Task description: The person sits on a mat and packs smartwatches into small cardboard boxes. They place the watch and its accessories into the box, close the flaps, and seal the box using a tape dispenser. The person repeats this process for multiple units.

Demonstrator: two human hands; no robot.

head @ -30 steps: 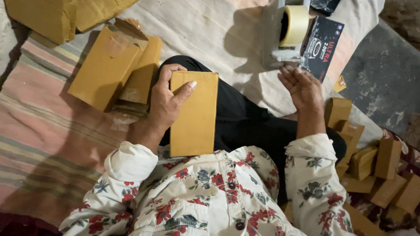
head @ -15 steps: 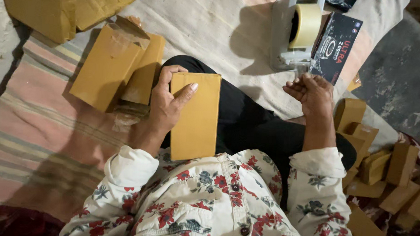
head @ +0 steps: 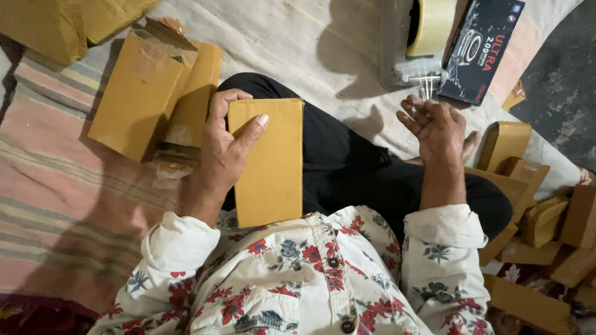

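Note:
My left hand (head: 225,147) holds a flat yellow-brown cardboard packet (head: 270,165) against my lap, thumb across its top edge. My right hand (head: 434,129) is raised just below a grey tape dispenser (head: 408,46) with a roll of pale tape (head: 432,21). Its fingers pinch a strip of clear tape (head: 425,89) drawn from the dispenser. I sit cross-legged in black trousers and a floral shirt.
A black printed box (head: 482,48) lies beside the dispenser. Two open cardboard boxes (head: 149,89) lie to my left, a bigger carton (head: 66,11) at top left. Several small cardboard packets (head: 547,222) are heaped at my right. A striped mat (head: 52,198) covers the floor.
My right hand came away from the dispenser towards me, pulling a strip of tape out. The left hand and the packet have stayed where they were.

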